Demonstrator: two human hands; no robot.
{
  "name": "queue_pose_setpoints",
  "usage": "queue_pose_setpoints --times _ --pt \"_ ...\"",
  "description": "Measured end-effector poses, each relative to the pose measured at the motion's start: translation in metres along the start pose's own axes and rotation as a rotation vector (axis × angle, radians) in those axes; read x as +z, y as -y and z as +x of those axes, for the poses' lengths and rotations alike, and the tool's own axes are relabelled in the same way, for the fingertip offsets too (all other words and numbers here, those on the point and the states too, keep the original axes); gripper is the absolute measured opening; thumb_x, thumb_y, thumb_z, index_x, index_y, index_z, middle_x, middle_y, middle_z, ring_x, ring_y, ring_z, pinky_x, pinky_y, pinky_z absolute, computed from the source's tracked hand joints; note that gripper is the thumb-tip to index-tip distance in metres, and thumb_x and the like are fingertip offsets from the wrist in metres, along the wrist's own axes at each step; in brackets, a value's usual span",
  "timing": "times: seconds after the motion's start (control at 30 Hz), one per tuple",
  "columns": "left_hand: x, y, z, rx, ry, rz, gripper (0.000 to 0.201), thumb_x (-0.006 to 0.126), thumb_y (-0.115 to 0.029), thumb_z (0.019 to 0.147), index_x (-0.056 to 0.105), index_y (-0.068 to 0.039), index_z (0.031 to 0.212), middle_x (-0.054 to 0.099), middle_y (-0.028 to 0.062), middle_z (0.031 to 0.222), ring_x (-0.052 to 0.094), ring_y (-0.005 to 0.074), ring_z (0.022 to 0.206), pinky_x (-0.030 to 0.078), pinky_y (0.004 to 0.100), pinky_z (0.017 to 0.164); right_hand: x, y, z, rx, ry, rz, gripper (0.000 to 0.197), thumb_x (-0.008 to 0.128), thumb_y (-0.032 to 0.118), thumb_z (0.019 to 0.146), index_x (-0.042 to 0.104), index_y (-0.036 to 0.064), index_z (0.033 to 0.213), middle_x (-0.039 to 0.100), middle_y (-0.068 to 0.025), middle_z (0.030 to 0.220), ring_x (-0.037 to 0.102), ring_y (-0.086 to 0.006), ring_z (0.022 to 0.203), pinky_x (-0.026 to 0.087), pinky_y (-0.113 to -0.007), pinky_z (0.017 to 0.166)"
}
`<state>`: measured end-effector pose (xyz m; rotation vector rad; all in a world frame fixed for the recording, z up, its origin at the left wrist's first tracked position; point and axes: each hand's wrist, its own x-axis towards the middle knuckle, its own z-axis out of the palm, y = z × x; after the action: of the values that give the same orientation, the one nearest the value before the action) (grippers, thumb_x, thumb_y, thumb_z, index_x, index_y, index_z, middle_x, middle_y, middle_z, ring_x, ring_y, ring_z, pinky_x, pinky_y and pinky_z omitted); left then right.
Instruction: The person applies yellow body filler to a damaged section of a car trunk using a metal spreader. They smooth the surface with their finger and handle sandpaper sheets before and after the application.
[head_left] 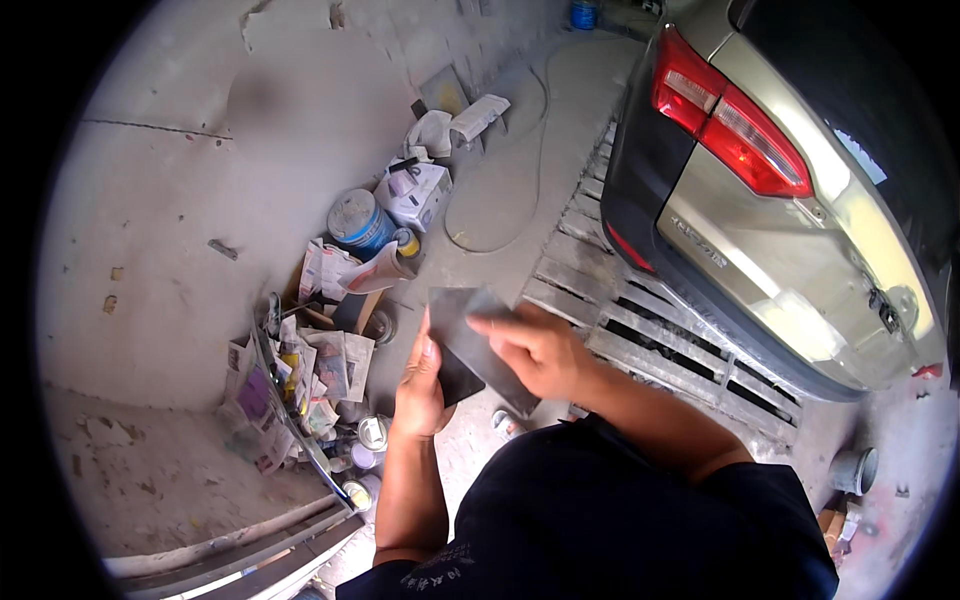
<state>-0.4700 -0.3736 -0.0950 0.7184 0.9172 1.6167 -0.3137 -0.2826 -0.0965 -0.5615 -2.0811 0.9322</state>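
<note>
My left hand (422,392) is closed around the edge of a dark, flat piece (458,378), its thumb pointing up along the side. Over that piece lies a dark grey rectangular sheet (452,312) that resembles sandpaper, slanting down toward my body. My right hand (540,350) reaches in from the right with its fingers bent against the sheet, one fingertip on its upper face. That hand is slightly blurred, and its thumb is hidden. Both hands are in front of my dark shirt, above the floor.
A beige car's rear (745,230) with a red tail light (735,125) stands at the right, above a slatted floor grate (690,345). Along the left wall are a blue bucket (362,225), a white box (418,192), newspapers (335,362) and cans (372,432). A hose (540,160) lies behind.
</note>
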Motion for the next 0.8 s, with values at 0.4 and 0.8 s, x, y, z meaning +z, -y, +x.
queue_pose_setpoints --times 0.4,0.8 --pt "-0.032 -0.006 -0.012 -0.254 0.285 0.529 0.056 0.043 -0.033 0.101 0.031 -0.002 0.145 0.056 0.0127 0.122 0.056 0.0186 0.108 0.049 0.031 0.086 -0.008 -0.012 0.001 -0.044 -0.015 0.016 0.031 0.06 0.01 0.086 0.067 0.0188 0.115 0.052 -0.0106 0.073 0.055 -0.0263 0.059 0.046 -0.035 0.055" --pt "-0.035 0.002 -0.009 -0.179 0.353 0.803 0.061 0.042 -0.041 0.1 0.03 -0.001 0.145 0.053 0.0149 0.126 0.054 0.0238 0.117 0.051 0.0339 0.085 -0.007 -0.018 0.003 0.01 0.017 0.001 0.031 0.06 0.012 0.087 0.067 0.0175 0.116 0.05 -0.01 0.069 0.053 -0.0255 0.062 0.044 -0.034 0.057"
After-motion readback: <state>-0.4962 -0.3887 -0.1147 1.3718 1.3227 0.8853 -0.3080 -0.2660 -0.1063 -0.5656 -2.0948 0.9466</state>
